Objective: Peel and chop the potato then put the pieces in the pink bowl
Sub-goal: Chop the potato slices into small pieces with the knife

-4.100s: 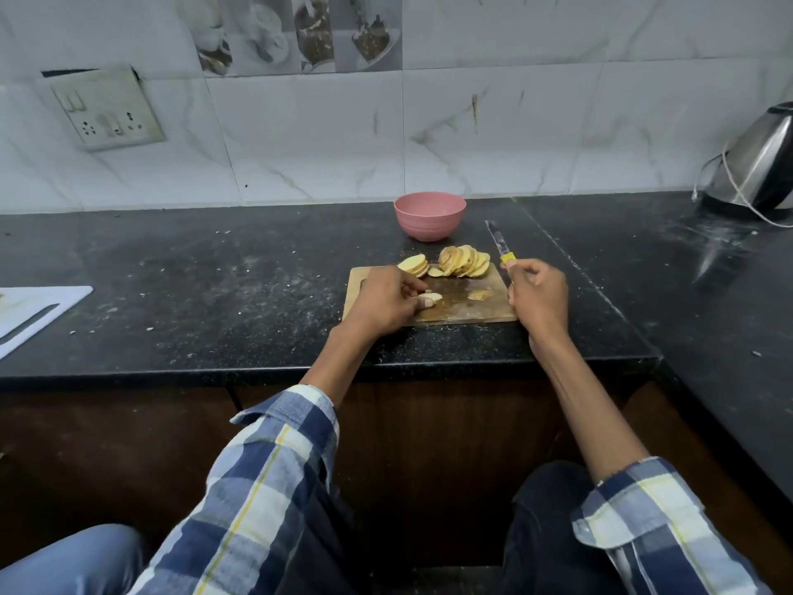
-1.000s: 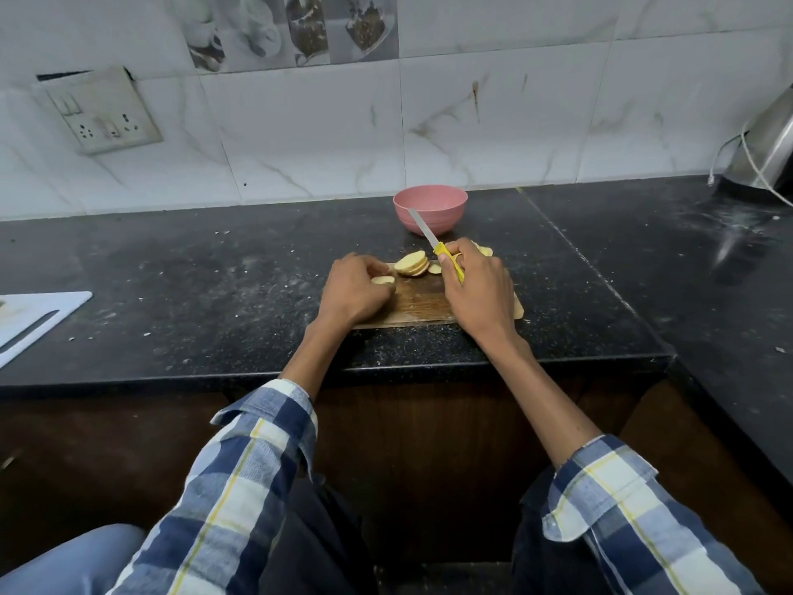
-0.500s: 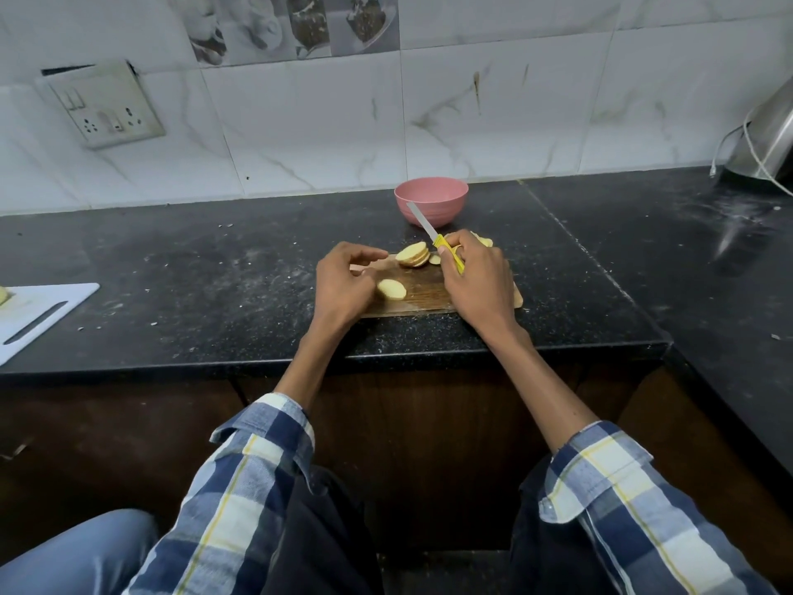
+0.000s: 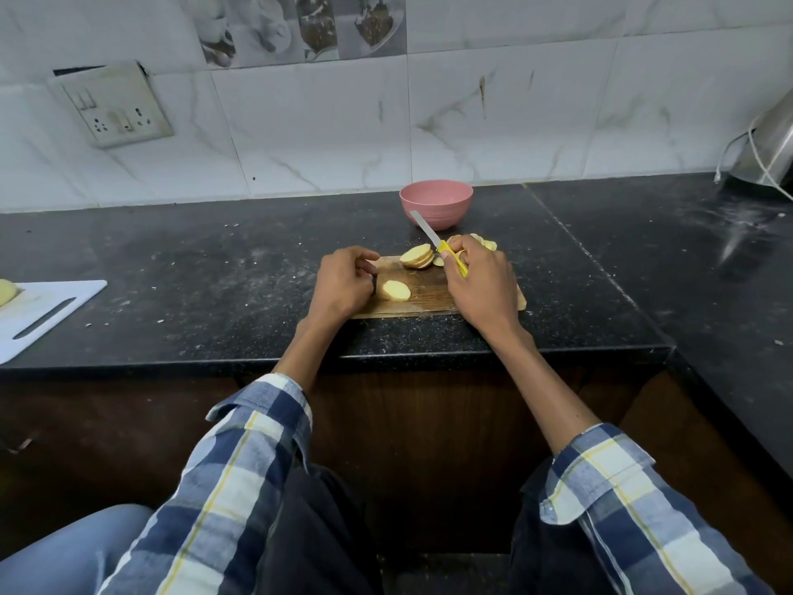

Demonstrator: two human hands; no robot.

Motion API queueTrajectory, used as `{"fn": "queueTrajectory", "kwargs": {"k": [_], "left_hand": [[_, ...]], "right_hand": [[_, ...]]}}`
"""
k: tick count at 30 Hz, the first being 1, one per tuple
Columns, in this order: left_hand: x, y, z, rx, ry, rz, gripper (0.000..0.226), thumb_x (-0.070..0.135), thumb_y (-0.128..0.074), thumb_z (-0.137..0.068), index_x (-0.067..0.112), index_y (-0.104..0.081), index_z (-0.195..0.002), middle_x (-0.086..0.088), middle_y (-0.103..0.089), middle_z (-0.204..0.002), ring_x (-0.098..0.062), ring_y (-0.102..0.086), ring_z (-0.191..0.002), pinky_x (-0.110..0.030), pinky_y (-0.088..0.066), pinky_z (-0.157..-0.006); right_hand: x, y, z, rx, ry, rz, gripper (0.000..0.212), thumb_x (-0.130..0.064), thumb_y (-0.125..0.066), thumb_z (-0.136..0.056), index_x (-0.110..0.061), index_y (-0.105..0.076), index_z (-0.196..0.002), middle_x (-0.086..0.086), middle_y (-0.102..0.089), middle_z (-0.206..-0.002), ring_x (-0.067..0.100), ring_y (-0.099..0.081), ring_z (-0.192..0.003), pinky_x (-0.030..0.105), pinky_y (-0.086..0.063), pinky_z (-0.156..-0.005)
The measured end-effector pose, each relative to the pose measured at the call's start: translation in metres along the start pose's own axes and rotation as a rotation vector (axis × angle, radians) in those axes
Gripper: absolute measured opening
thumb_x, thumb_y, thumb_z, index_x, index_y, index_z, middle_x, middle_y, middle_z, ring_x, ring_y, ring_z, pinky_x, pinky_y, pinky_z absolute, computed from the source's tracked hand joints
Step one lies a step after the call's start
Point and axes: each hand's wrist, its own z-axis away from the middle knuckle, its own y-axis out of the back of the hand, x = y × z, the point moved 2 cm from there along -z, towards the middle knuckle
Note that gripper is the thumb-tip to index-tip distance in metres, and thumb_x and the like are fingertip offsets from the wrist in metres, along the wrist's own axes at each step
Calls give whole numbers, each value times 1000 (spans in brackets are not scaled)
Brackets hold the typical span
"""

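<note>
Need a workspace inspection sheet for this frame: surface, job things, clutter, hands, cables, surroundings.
Surface: black stone counter, dusty with pale specks.
Job's things: wooden board with a lone potato slice and stacked slices; pink bowl behind, contents hidden.
Clutter: white board far left.
Hands: left hand loosely curled beside the lone slice, holds nothing; right hand grips yellow-handled knife.
Cables: white cord at steel kettle.
Surroundings: tiled wall, socket plate.

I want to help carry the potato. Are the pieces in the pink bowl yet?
Not these: slices lie on the wooden board. The pink bowl is seen side-on, so its inside is hidden.
</note>
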Motion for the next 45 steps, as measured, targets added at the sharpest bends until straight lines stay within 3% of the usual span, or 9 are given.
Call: {"fn": "queueTrajectory", "kwargs": {"k": [5, 11, 15, 22, 27, 30, 33, 38, 45], "left_hand": [[2, 2, 3, 108, -7, 152, 18, 10, -68, -97, 19, -81, -105, 9, -77, -94, -1, -70, -87, -20, -56, -81], [-9, 13, 7, 191, 68, 430, 23, 31, -63, -103, 15, -79, -109, 2, -74, -77, -2, -64, -66, -16, -49, -61], [1, 14, 7, 161, 47, 413, 14, 28, -69, -99, 21, -80, -105, 3, -75, -79, -2, -65, -68, -19, -52, -65], [21, 0, 5, -42, -84, 129, 8, 20, -78, -91, 23, -82, -97, 9, -77, -92, -10, -71, -83, -33, -59, -76], [29, -10, 15, -137, -118, 55, 24, 35, -89, -80, 23, -81, -99, 10, -76, -99, -5, -69, -85, -19, -53, -75], [25, -12, 15, -103, -149, -21, 29, 35, -91, -76, 22, -83, -99, 8, -77, -103, -2, -65, -84, -5, -43, -69], [10, -10, 15, -89, -86, 50, 38, 38, -94, -72, 19, -79, -101, 9, -73, -100, -2, -64, -86, -2, -43, -68], [-3, -8, 19, -149, -77, 267, 42, 29, -96, -70, 19, -79, -107, 9, -78, -105, -7, -71, -92, -28, -59, -87], [-5, -11, 21, -109, -96, 315, 38, 20, -94, -73, 9, -79, -107, 3, -76, -105, -7, -73, -95, -23, -58, -93]], "right_hand": [[1, -1, 0, -6, -8, -1, 13, -34, -58, -100, -23, -66, -98, -11, -55, -65, 16, -52, -62, 40, -46, -55], [1, -1, 0, -5, -20, -6, 14, -34, -59, -101, -22, -66, -99, -11, -58, -70, 16, -55, -66, 40, -47, -57], [1, -1, 0, -10, -43, -13, 14, -34, -59, -101, -23, -67, -100, -10, -61, -71, 16, -58, -68, 40, -50, -59], [0, -1, 0, -13, -64, -22, 15, -35, -59, -100, -23, -67, -103, -7, -68, -79, 20, -64, -77, 44, -54, -64], [-5, 4, 2, -28, -63, -4, 13, -34, -60, -100, -24, -66, -104, -7, -66, -77, 22, -63, -75, 42, -52, -61], [-15, 14, 8, -51, -36, 7, 17, -31, -63, -98, -27, -66, -114, -7, -70, -81, 18, -66, -81, 40, -55, -69], [-25, 24, 24, -94, 21, 107, 23, -30, -63, -97, -29, -65, -120, -6, -69, -79, 17, -62, -78, 39, -54, -72], [-43, 38, 39, -187, 15, 217, 21, -31, -65, -95, -28, -69, -116, -1, -74, -99, 21, -67, -94, 39, -56, -76], [-66, 45, 29, -270, -32, 350, 21, -28, -65, -93, -26, -72, -113, 3, -67, -106, 27, -62, -98, 33, -39, -71]]}}
